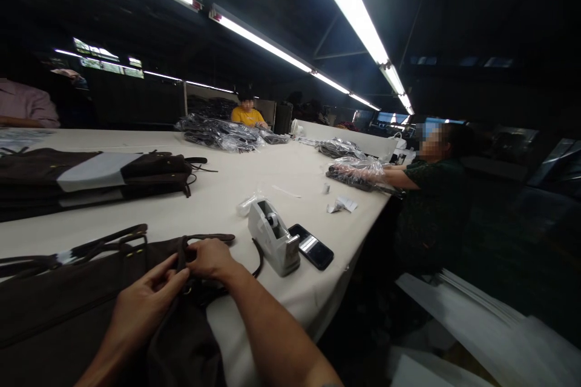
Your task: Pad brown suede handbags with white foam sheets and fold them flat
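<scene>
A dark brown bag point(68, 302) lies on the table right in front of me, with straps point(113, 239) along its far side. Both of my hands are at its right end. My left hand point(147, 299) pinches a folded edge of the bag between thumb and fingers. Close beside it, my right hand point(211, 257) grips the same edge from the other side, its fingertips partly hidden by the fabric. A strap end sticks out beyond my right hand. Just right of it stands a grey tape dispenser point(275, 239), with a dark phone point(311, 247) next to it.
More brown bags with a pale wrap point(97, 172) are stacked at the left. Plastic-wrapped bundles point(222, 133) lie farther back on the white table point(254, 172). Crumpled paper point(342, 204) sits near the right edge. A co-worker point(431, 193) at the right handles a wrapped bundle; others sit beyond.
</scene>
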Tool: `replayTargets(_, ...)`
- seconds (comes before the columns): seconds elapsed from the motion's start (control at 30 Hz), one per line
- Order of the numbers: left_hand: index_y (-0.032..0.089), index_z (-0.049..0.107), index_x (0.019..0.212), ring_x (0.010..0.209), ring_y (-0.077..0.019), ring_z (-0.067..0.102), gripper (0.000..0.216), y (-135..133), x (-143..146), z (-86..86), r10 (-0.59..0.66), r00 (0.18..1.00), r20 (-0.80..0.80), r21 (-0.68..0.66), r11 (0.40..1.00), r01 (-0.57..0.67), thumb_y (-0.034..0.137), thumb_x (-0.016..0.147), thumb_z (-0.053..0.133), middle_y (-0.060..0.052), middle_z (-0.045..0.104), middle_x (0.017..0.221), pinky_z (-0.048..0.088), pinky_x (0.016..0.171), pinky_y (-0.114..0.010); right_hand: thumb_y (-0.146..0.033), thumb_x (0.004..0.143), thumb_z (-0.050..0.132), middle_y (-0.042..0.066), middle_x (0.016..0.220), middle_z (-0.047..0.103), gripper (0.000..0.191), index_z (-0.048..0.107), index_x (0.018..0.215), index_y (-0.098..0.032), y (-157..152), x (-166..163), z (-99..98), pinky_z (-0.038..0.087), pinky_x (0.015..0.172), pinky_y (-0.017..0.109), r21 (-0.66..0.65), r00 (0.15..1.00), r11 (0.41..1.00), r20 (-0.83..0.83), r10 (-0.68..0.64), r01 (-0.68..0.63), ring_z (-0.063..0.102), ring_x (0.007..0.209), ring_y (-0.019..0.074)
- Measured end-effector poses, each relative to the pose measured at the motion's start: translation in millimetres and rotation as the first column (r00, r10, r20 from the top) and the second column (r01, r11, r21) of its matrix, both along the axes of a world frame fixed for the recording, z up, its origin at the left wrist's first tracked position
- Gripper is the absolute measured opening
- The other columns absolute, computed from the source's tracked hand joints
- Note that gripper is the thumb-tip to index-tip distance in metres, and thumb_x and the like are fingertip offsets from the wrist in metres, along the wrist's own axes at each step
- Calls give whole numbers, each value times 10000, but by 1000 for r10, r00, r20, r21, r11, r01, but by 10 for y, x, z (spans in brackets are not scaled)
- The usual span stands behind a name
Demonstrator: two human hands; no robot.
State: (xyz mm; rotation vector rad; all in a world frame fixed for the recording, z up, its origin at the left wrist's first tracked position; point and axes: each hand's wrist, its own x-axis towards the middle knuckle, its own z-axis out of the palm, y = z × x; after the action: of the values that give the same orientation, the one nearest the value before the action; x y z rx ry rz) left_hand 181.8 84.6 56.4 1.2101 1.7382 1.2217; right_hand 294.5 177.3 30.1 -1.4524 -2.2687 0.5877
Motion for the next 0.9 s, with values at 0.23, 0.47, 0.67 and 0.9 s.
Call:
replayTargets(0.23,140,682,1231,603,-133,470,1034,-4,5,18,21,999,46,-30,999,-19,663,339,673,1,597,708,391,506,-218,-221,869,610,55,1047,761,213,774,1004,-219,32,-45,-74,502,943,295,10,979,997,-193,-69,72,691,1046,222)
replayTargets(0.47,120,587,1339,580,-92,465,1120,83,-16,-143,-88,981,170,-51,994,98,605,344,756,35,564,719,369,487,-175,-135,747,712,83,860,756,181,766,920,-136,275,-234,-213,585,770,280,-434,636,881,-629,-448,191,729,857,218)
replayTargets(0.67,187,534,1397,540,-105,569,772,-52,-22,51,-80,909,409,-125,982,143,285,664,757,-6,684,716,468,506,-174,-16,764,519,17,826,742,292,740,892,-159,-62,222,-53,577,757,233,-318,562,935,-750,-349,158,707,796,138)
replayTargets(0.9,189,569,1355,589,-105,662,568,-134,66,208,-50,910,411,-99,990,99,65,805,634,-27,727,711,536,558,-152,-84,735,625,16,1082,726,416,735,1112,-221,-457,515,-166,556,850,277,-168,844,986,-531,-70,-24,692,866,163)
